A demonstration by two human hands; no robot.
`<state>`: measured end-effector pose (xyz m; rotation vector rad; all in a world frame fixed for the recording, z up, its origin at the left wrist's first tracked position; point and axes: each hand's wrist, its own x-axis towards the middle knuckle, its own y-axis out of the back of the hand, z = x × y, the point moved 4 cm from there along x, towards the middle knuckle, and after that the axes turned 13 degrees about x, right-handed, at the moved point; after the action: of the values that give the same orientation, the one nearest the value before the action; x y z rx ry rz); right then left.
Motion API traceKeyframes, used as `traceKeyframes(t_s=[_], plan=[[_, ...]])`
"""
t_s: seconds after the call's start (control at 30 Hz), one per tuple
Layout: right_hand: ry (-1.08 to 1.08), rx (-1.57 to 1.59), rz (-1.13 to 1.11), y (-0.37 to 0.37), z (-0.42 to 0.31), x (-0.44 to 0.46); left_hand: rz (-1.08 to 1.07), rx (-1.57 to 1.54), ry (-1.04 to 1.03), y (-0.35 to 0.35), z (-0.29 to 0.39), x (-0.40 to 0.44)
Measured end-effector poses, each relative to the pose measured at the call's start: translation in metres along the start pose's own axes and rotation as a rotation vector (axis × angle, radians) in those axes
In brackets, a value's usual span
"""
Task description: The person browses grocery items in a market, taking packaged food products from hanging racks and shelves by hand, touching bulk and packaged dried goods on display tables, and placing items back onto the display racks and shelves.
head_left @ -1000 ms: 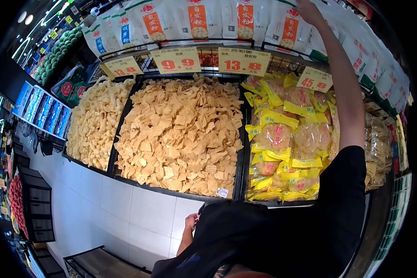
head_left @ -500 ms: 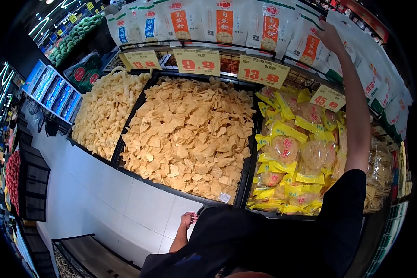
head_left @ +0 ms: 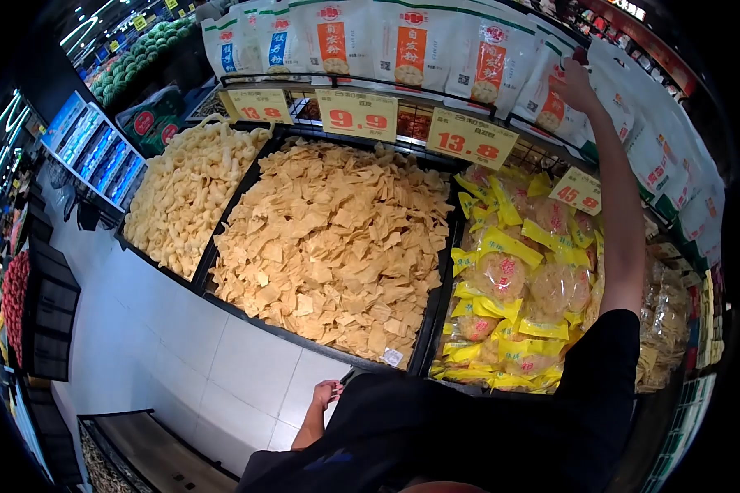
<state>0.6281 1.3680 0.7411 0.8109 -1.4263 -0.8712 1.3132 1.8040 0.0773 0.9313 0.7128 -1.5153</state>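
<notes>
My right hand reaches up to the shelf at the upper right, its fingers bent at the upper edge of a white flour bag with an orange label. A small dark red thing shows by the fingertips; whether they hold it or the bag I cannot tell. Low down, my left hand is at my side with its fingers curled. Something dark is beside it, partly merged with my black shirt. Nearest to that hand is the bin of flat, pale yellow dried pieces.
Yellow-and-clear packets fill the bin below my right arm. Puffy pale curls lie in the left bin. Price signs stand along the shelf's front. Watermelons are at the back left. Tiled floor runs along the left.
My right hand has come down slightly at the flour bags, its fingers bending more. The view has shifted a little; my left hand stays at my side.
</notes>
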Motion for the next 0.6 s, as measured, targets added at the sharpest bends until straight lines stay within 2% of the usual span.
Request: traceKeyframes(t_s=[0.07, 0.33, 0.43, 0.57, 0.6], plan=[[-0.043, -0.049, -0.107, -0.014, 0.011, 0.002, -0.002, 0.008, 0.013, 0.000, 0.001, 0.000], [-0.094, -0.136, -0.185, -0.026, -0.012, -0.011, -0.012, 0.014, 0.004, 0.001, 0.001, -0.001], [-0.100, -0.158, -0.280, -0.029, -0.007, -0.010, -0.004, 0.021, 0.001, 0.002, 0.005, -0.004], [-0.082, -0.075, -0.185, -0.038, 0.021, -0.001, -0.006, 0.014, 0.010, 0.002, 0.006, -0.007], [-0.010, -0.050, -0.151, -0.037, 0.024, 0.001, -0.008, 0.004, 0.012, 0.002, 0.006, -0.007]])
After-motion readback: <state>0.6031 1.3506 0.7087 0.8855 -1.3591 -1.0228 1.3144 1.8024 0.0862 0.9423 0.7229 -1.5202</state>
